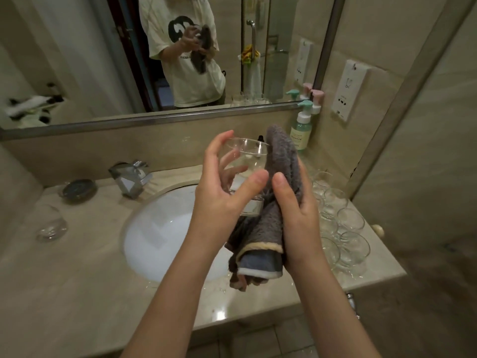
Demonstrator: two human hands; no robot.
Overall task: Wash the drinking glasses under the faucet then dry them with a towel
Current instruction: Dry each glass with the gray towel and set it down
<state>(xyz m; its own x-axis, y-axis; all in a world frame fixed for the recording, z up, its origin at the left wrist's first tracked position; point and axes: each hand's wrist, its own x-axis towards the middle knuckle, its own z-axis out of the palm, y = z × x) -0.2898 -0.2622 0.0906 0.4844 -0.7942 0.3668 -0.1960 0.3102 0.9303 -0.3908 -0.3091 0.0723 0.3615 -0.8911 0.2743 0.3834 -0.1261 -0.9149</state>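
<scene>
My left hand grips a clear drinking glass above the right side of the white sink, fingers curled round its wall and thumb at its base. My right hand holds a grey towel with a cream edge, pressed against the glass's right side; the towel's lower end hangs down over the sink rim. The chrome faucet stands at the back left of the basin, with no water visibly running. One more glass stands alone on the counter at the left.
Several clear glasses crowd the counter to the right of my hands. A dark soap dish sits left of the faucet. Pump bottles stand by the mirror at the back right. The counter's front edge runs below my forearms.
</scene>
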